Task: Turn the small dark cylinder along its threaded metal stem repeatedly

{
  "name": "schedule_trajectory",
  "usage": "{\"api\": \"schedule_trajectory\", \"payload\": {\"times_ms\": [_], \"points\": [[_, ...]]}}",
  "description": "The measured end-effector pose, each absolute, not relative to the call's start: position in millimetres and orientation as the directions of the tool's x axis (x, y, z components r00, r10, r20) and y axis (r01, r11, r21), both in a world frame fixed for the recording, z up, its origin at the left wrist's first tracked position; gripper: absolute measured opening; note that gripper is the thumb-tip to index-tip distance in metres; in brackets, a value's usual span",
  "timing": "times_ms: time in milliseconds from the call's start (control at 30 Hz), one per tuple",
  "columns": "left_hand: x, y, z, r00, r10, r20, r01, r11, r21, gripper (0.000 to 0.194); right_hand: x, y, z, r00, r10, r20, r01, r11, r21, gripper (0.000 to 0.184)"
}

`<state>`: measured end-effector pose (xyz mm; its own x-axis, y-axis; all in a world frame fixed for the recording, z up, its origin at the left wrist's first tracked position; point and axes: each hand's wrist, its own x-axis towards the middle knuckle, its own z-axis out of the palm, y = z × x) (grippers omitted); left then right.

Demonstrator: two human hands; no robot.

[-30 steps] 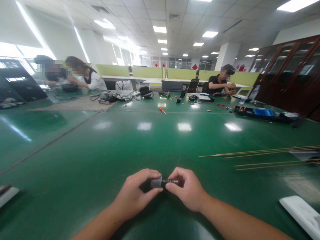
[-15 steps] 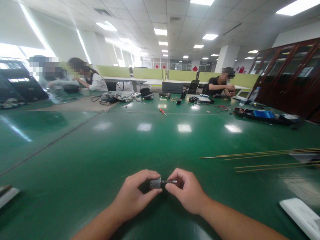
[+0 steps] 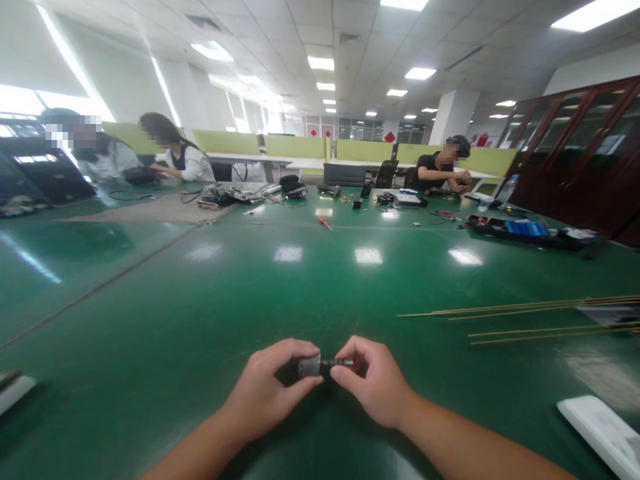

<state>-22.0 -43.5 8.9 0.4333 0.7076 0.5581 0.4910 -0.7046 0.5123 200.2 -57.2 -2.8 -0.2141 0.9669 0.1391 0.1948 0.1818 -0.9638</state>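
Observation:
Low in the middle of the view, a small grey metal cylinder with a dark ridged shaft lies level between my hands. My left hand is closed round the cylinder end, thumb below and fingers above. On the shaft side, my right hand pinches the ridged part between thumb and forefinger. The shaft's bright tip shows just past the right fingertips. Its exact kind is too small to make out.
Thin brass-coloured rods lie at the right. A white power strip sits at the lower right. Farther off are an orange screwdriver, a black tray with blue items and a headset. Several people sit across the green table.
Both hands keep their grip, and the metal part has shifted very slightly left. Across the table, the person at far left has leaned farther left.

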Motion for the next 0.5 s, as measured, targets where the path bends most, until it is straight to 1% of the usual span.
{"api": "schedule_trajectory", "payload": {"times_ms": [500], "points": [[-21.9,-43.0,9.7,0.419,0.695,0.584,0.487,-0.715,0.501,0.028,200.3,-57.8,-4.3,-0.205,0.968,0.144,0.219,0.188,-0.957,0.009]]}}
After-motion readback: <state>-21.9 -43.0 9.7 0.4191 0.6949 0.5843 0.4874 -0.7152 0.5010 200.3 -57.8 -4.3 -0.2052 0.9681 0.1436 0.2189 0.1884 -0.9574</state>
